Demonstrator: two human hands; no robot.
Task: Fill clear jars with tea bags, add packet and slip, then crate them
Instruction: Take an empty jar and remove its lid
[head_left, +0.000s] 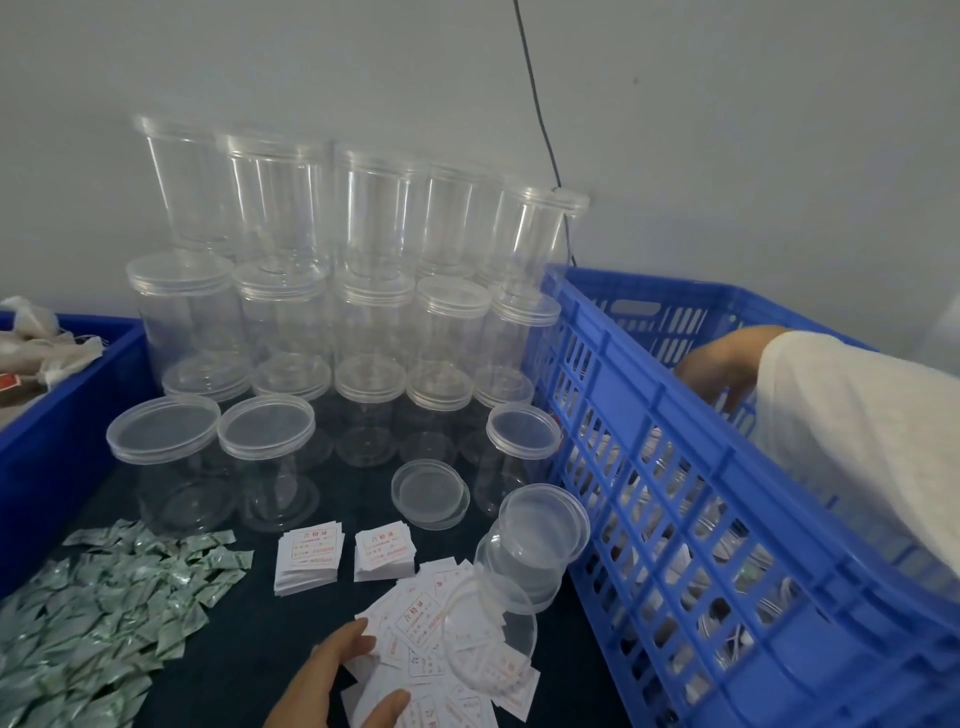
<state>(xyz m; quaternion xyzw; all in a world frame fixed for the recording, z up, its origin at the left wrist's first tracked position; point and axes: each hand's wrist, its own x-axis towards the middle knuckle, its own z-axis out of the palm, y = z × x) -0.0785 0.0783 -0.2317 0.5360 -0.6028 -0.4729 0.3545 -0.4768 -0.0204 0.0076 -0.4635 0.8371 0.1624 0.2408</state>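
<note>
Dark work table (249, 670), seen from above.

- Clear lidded jars (280, 332): stacked in tiers against the far wall, empty; three more stand singly nearer, at left and centre.
- Open jar (524, 545): lying tilted on its side against the crate's left wall, mouth toward the near side, resting on the loose slips.
- Loose lid (430, 493): flat on the table, just far-left of the open jar.
- Paper slips, red print: two neat stacks (345, 558) at centre; a loose spread (447, 670) near centre.
- Small green-white packets (104, 613): heaped at near left.
- Tea bags (36, 348): in a solid blue bin (57, 431) at far left.
- Blue slotted crate (675, 519): right side; filled jars dimly visible through its slots.
- Left hand (337, 680): near centre, fingers loosely extended, fingertips touching the loose slips; grip on a slip unclear.
- Right hand (722, 364): reaching into the crate's far end, white sleeve (852, 431) over the rim; fingers hang down, and what they hold, if anything, cannot be told.
</note>
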